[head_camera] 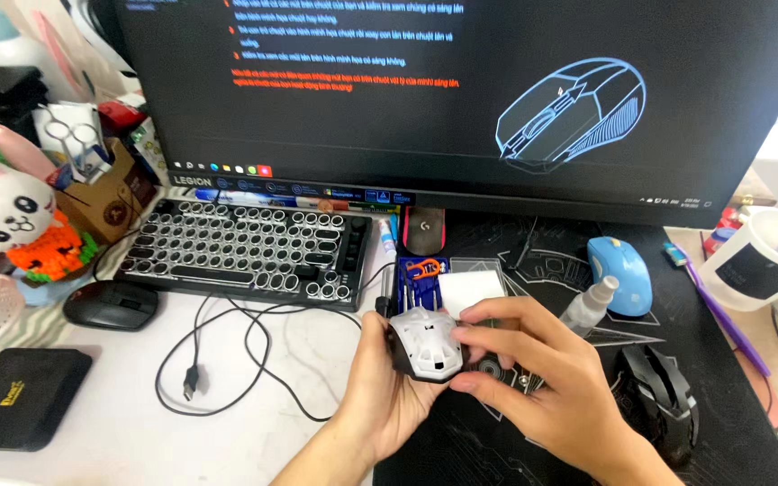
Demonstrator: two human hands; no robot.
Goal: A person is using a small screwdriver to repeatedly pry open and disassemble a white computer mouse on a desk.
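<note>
Low in the middle of the frame, both hands grip a white-and-black mouse shell (425, 346): the left hand (380, 387) cups it from below, the right hand (533, 369) pinches its near side. Beyond lie a spray bottle (587, 304), a blue mouse (620, 273), the keyboard (249, 252) and, farthest, the monitor (461, 90).

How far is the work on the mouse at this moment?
Done: the opened mouse shows its white inner frame, and a black shell lies apart on the mat. In hand: the left hand cradles the mouse while the right hand pinches its side. Left: the shell is not on it, and the blue tool kit lies open behind.
</note>
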